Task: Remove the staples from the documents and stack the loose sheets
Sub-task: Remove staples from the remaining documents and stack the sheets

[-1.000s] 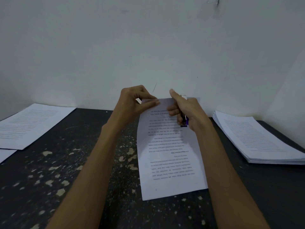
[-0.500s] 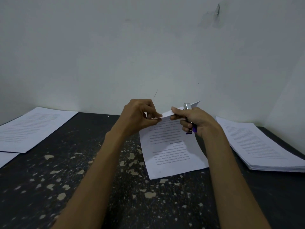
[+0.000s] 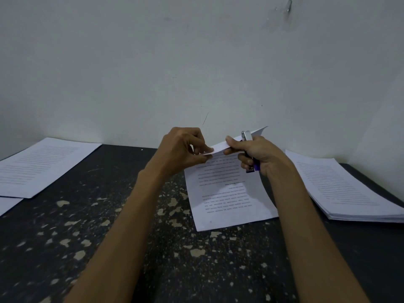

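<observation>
A printed document (image 3: 227,200) lies in the middle of the dark table, its far end lifted and folded toward me. My left hand (image 3: 183,149) pinches the left corner of that lifted edge between thumb and fingers. My right hand (image 3: 255,154) pinches the same edge a little to the right, and its other fingers curl round a metal and purple staple remover (image 3: 249,149) held upright. The staple itself cannot be made out.
A thick stack of printed sheets (image 3: 345,189) lies at the right by the wall corner. A thinner pile of sheets (image 3: 41,165) lies at the far left, with another sheet's corner (image 3: 6,204) below it. The black table (image 3: 109,226) is worn and speckled. A white wall stands close behind.
The document's top edge, held up and facing me a second ago, has been folded down toward me. Both hands have dropped lower and keep their hold on the edge.
</observation>
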